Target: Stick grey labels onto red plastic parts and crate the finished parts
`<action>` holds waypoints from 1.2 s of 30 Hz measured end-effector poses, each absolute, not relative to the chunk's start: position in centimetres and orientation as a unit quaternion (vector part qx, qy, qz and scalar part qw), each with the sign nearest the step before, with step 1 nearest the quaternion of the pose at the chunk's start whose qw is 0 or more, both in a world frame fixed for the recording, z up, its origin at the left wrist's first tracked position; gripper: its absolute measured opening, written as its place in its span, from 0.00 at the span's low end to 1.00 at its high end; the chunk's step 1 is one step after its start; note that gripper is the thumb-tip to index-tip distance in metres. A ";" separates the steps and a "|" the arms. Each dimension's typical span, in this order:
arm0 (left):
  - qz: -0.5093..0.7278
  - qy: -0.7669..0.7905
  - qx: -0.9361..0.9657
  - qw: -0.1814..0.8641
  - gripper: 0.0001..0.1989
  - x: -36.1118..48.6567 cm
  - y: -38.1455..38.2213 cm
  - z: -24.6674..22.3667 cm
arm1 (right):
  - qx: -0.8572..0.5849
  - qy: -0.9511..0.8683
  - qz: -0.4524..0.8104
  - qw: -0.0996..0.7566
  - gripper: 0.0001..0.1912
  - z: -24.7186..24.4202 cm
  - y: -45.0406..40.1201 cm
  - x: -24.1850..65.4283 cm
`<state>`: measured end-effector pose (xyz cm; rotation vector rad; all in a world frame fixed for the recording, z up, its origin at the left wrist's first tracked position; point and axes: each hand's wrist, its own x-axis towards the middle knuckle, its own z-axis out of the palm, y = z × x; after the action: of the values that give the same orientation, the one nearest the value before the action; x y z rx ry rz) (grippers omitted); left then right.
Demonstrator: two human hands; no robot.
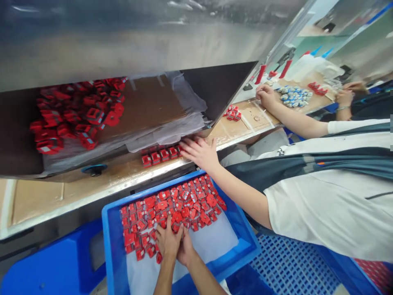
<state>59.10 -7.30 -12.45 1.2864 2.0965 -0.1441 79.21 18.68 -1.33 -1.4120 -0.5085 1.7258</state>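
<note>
My left hand (168, 241) and my right hand (185, 249) are close together inside a blue plastic bin (106, 246). Their curled fingers cup several small red plastic parts (177, 216) between them. Around the hands, many more red plastic parts (135, 209) lie in the bin, packed in rows at the back and looser towards the middle. A white sheet (211, 241) lines the bin's floor and shows at the front. Both palms and some fingertips are hidden.
A co-worker's hand (201, 155) touches a row of red parts (159, 157) along the bench edge (132, 177). Above, a metal hood (138, 49) overhangs a pile of red parts (80, 110). A blue stool (52, 262) stands left, a blue perforated crate (285, 262) right.
</note>
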 end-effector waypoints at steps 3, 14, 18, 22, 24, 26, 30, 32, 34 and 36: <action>-0.082 0.782 0.524 0.326 0.30 58.6 -8.1 -12.5 | -0.324 -0.188 0.794 0.479 0.36 -0.8 19.9 78.6; 0.014 0.775 0.490 0.399 0.30 56.7 -11.6 -13.5 | -0.252 -0.168 0.765 0.568 0.27 -2.8 19.2 83.9; 0.000 0.803 0.436 0.407 0.29 57.3 -10.9 -13.2 | -0.250 -0.165 0.767 0.568 0.27 -3.1 19.5 84.4; -0.028 0.819 0.405 0.406 0.28 57.9 -10.5 -13.0 | -0.234 -0.172 0.764 0.576 0.28 -3.6 19.5 84.3; -0.034 0.824 0.401 0.399 0.27 57.9 -10.4 -13.0 | -0.213 -0.174 0.793 0.544 0.33 -3.8 19.7 83.8; -0.033 0.823 0.403 0.400 0.27 57.8 -10.3 -12.9 | -0.186 -0.171 0.834 0.490 0.40 -3.8 20.0 83.0; -0.034 0.829 0.389 0.400 0.27 57.7 -9.8 -12.7 | -0.152 -0.164 0.863 0.453 0.40 -4.0 20.0 82.0; -0.043 0.836 0.378 0.396 0.27 57.7 -9.3 -12.5 | -0.158 -0.164 0.850 0.474 0.38 -4.2 19.7 82.2; -0.053 0.837 0.371 0.399 0.26 57.7 -8.8 -12.5 | -0.177 -0.169 0.829 0.503 0.38 -4.3 19.3 82.6; -0.058 0.837 0.367 0.400 0.26 57.8 -8.2 -12.5 | -0.204 -0.180 0.804 0.529 0.38 -4.3 19.0 83.1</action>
<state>57.76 -8.20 -12.52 0.9290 2.1182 -0.1477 83.08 18.97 -4.25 -0.4881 -0.4299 1.9207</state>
